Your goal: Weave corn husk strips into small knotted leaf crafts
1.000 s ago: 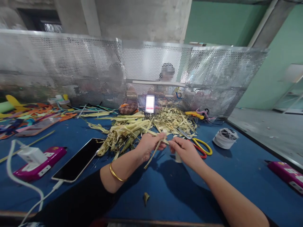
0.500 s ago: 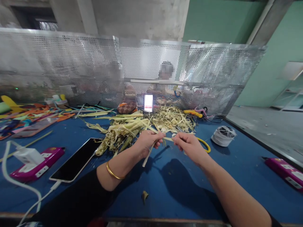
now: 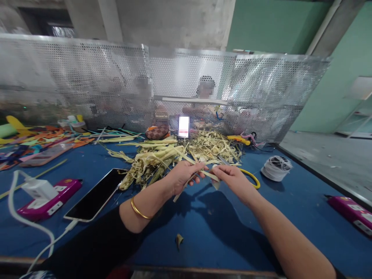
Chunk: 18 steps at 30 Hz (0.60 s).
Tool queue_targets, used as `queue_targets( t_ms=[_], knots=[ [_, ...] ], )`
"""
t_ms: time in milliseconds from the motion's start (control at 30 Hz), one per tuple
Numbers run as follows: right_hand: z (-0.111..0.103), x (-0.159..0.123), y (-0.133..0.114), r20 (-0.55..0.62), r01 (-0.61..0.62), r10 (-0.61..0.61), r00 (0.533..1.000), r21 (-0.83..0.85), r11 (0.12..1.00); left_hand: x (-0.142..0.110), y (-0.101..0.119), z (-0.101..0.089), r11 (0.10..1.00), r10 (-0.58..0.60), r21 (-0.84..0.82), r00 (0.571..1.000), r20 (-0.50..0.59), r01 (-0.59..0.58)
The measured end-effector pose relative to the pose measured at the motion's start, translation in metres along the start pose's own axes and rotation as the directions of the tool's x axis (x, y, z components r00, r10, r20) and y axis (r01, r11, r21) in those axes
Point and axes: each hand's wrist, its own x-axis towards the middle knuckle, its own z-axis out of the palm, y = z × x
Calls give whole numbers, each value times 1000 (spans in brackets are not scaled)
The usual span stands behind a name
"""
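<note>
Over the blue table, my left hand [image 3: 186, 174] is closed on a narrow pale strip of dried husk [image 3: 209, 175]. One end of the strip points toward my right hand, and a thin tail hangs below the left palm. My right hand [image 3: 231, 176] is closed in a pinch at the strip's right end, with a small pale flap [image 3: 215, 185] under its fingertips. Just behind the hands lie a bundle of longer husks [image 3: 148, 162] and a heap of shredded husk [image 3: 216, 143]. Scissors with a yellow handle [image 3: 254, 179] lie partly hidden behind my right hand.
A spool of white cord [image 3: 276, 168] stands to the right. Magenta power strips [image 3: 52, 201] sit on both sides. A dark phone [image 3: 94, 195] charges at left, near coloured strips [image 3: 31, 143]. A lit phone [image 3: 183, 126] and a perforated screen [image 3: 116, 85] stand behind; people are beyond it.
The strip that was stretched between both hands now slants down to the right from my left hand. A pale flap shows beneath my right fingertips. The view has shifted slightly.
</note>
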Motion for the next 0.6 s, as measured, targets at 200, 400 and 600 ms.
queue_targets(
  t_ms=[200, 400, 600],
  knots=[
    [11, 2, 10, -107, -48, 92, 990, 358, 933, -4, -6, 8, 999, -5, 36, 997, 82, 2],
    [16, 6, 20, -263, 27, 72, 962, 356, 934, -4, -7, 12, 995, 30, 94, 996, 80, -37],
    [20, 8, 19, -435, 115, 54, 899, 353, 928, -4, -8, 14, 981, 96, 168, 994, 44, -102]
  ],
)
